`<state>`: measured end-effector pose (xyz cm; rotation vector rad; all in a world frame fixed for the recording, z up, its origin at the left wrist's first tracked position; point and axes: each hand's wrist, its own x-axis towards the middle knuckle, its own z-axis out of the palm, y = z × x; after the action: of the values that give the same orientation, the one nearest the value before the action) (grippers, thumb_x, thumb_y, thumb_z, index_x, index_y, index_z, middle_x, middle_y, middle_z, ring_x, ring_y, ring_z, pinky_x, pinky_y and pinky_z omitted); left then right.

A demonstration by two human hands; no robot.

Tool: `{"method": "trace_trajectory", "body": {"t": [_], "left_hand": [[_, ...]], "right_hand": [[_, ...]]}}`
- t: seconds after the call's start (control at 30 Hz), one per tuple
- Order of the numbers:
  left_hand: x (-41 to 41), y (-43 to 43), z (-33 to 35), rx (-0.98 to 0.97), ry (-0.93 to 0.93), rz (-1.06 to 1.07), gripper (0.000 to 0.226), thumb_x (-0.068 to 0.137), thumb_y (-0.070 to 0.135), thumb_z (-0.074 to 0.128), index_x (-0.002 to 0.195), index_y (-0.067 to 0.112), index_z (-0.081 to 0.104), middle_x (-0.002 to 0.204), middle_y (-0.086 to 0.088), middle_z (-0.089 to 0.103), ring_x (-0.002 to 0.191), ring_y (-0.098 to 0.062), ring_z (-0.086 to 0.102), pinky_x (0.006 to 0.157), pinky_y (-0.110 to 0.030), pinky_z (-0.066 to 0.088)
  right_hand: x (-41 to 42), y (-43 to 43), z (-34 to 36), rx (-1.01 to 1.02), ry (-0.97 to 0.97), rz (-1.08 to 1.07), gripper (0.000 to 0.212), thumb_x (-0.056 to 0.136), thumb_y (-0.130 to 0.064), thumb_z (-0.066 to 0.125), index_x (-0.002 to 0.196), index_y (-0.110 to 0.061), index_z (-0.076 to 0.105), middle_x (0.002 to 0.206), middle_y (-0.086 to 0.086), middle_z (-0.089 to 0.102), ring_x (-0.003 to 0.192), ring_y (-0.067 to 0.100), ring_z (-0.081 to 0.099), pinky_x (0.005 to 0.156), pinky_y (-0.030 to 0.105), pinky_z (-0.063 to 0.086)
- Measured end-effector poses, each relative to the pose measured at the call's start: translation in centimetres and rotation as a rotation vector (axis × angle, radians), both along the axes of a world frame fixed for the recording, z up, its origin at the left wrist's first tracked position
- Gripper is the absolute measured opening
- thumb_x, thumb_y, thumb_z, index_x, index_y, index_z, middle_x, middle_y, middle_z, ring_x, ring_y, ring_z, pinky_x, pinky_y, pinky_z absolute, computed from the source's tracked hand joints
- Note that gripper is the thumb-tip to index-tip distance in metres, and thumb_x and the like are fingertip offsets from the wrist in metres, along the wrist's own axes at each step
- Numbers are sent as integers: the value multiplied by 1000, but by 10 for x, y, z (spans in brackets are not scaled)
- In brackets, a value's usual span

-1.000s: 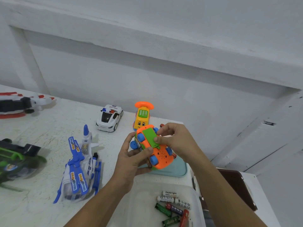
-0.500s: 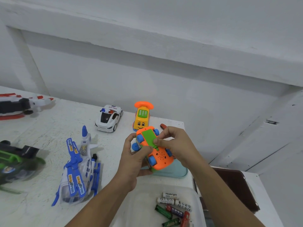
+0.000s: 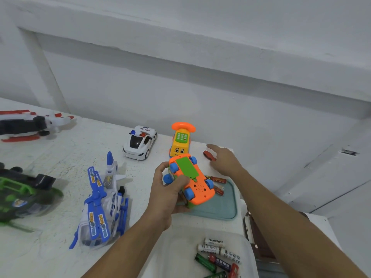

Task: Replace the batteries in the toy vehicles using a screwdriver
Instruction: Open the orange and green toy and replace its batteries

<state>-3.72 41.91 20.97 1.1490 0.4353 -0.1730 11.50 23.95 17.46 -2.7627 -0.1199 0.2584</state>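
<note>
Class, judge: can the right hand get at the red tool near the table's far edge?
Probably yes: the right hand is open and empty, right beside the red tool, with nothing between them.

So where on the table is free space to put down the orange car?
Bare table lies between the police car, the red-white toy and the blue helicopter. Crowded: the teal tray holds batteries, and the clear tub too.
</note>
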Motion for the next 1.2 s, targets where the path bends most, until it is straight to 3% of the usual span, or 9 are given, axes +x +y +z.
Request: {"method": "trace_trajectory", "body": {"t": [0.13,0.23,0.3,0.37,0.47,0.57,0.73,1.07,1.2], "left_hand": [[1,2,2,7,-16,9,43,89,7,64,105,45,50,104,-3,67,69,-25,71,46,-31,54],[0,3,5,7,-20,10,43,89,7,64,104,44,50,103,-2,66,71,-26,71,46,-31,54],[0,4,6,9,-16,10,43,89,7,64,105,44,50,106,-4,66,74,-28,70,46,-31,54],[0,4,7,6,-11,14,43,89,8,64,106,44,49,108,-8,67,75,-30,70,46,-31,54],[0,3,8,5,1,13,46,88,11,65,114,44,48,111,-13,67,73,-31,70,47,-34,55],[-2,2,10,3,5,4,50,88,12,65,122,42,46,113,-15,66,73,-32,70,48,-34,55],[-5,2,14,7,-6,-22,50,89,15,65,127,40,44,112,-14,64,77,-33,70,49,-36,56],[-7,3,17,16,-8,-36,46,91,20,64,128,39,43,112,-15,63,78,-35,70,51,-37,57],[-8,2,17,15,-8,-36,45,91,20,65,126,40,44,112,-15,63,80,-36,70,51,-38,57]], "right_hand": [[9,0,-7,-181,9,104,58,93,-4,39,144,-31,38,128,15,52,114,34,53,89,40,48],[3,2,13,-113,-124,85,54,92,0,40,139,-27,34,96,15,55,92,37,60,69,39,47],[-8,7,41,89,-294,18,51,95,-2,42,139,-24,27,84,15,56,75,36,60,60,41,46],[-27,15,75,384,-397,-30,49,98,-7,41,138,-29,21,86,13,62,68,29,62,62,44,53],[-65,26,115,939,-344,8,45,102,-9,40,134,-33,18,87,8,62,68,21,65,62,37,60],[-93,34,125,1197,-225,48,43,103,-10,41,132,-33,18,85,8,61,67,23,67,57,40,58],[-106,38,113,1274,-85,-9,41,104,-11,40,130,-37,21,81,4,60,64,23,66,56,41,59],[-108,35,105,1350,7,-172,42,103,-16,42,135,-36,23,87,10,56,63,20,67,49,36,57],[-108,34,105,1320,4,-160,41,103,-17,42,133,-38,23,88,10,56,64,21,67,52,40,59]]}}
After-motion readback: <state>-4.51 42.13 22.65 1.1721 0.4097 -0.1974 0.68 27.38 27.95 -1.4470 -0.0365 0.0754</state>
